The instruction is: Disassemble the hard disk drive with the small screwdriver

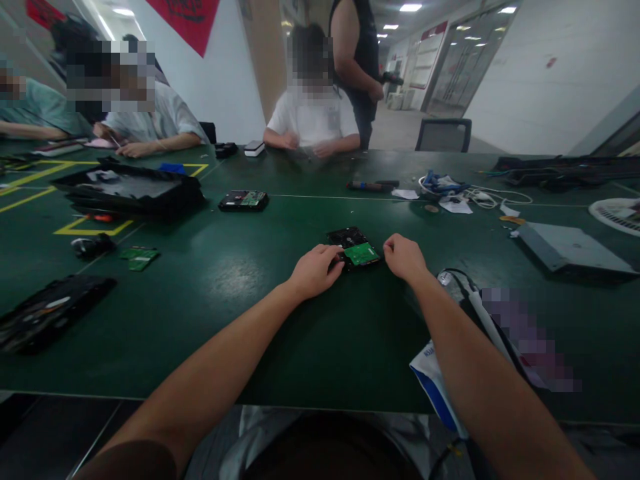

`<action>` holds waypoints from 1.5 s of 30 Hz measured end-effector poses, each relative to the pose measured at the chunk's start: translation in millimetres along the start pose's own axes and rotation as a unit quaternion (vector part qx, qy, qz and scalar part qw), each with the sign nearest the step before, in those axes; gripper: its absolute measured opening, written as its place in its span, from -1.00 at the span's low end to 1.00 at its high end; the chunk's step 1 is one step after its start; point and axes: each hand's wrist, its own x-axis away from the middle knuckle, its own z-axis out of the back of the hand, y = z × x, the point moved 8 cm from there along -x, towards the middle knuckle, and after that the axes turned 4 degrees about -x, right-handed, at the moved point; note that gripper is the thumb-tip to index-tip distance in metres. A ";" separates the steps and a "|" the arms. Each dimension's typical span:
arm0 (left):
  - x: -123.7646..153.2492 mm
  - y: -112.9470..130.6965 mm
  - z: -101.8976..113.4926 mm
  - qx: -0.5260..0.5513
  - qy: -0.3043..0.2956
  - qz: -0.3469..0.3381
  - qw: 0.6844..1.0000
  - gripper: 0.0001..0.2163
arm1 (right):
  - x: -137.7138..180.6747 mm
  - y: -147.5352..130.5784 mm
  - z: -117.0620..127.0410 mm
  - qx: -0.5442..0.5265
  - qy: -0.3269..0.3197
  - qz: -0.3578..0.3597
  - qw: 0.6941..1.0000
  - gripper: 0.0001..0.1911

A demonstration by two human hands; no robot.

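A hard drive [353, 247] with a green circuit board lies on the green table in front of me. My left hand [318, 270] grips its left edge, thumb and fingers closed against the side. Just past the drive's right end, my right hand [404, 259] is closed with the fingers curled in; whatever it may hold is hidden. Beneath my right forearm lie a white and blue packet [434, 380] and a dark cable [463, 275].
Another hard drive [243, 200] lies farther back, near a black tray [135, 190]. Left are a loose green circuit board [139, 257] and a black device [55, 310]. A grey metal case [575, 250] and coiled cables [483, 195] lie right. People sit across the table.
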 end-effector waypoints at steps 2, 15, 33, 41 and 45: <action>-1.5 -8.5 0.0 -0.011 0.013 0.019 1.000 -0.61 | 1.5 -2.4 0.8 -0.029 0.003 0.005 1.000 -0.81; -0.3 -22.3 -23.2 -0.068 -0.042 0.006 0.997 -0.29 | 4.2 15.9 -31.2 -0.490 -0.132 -0.125 0.853 -0.88; 0.1 -14.5 -11.8 -0.066 0.015 -0.039 0.997 -0.34 | 10.4 -3.9 -29.7 -0.425 -0.140 -0.062 0.892 -0.81; 2.1 1.6 -13.8 -0.046 -0.016 -0.092 0.995 -0.40 | 11.9 -10.6 -18.1 -0.279 -0.094 0.001 0.956 -0.71; 2.8 5.8 -16.4 -0.031 -0.021 -0.107 0.994 -0.42 | 11.2 -14.2 -12.4 -0.236 -0.076 0.023 0.968 -0.72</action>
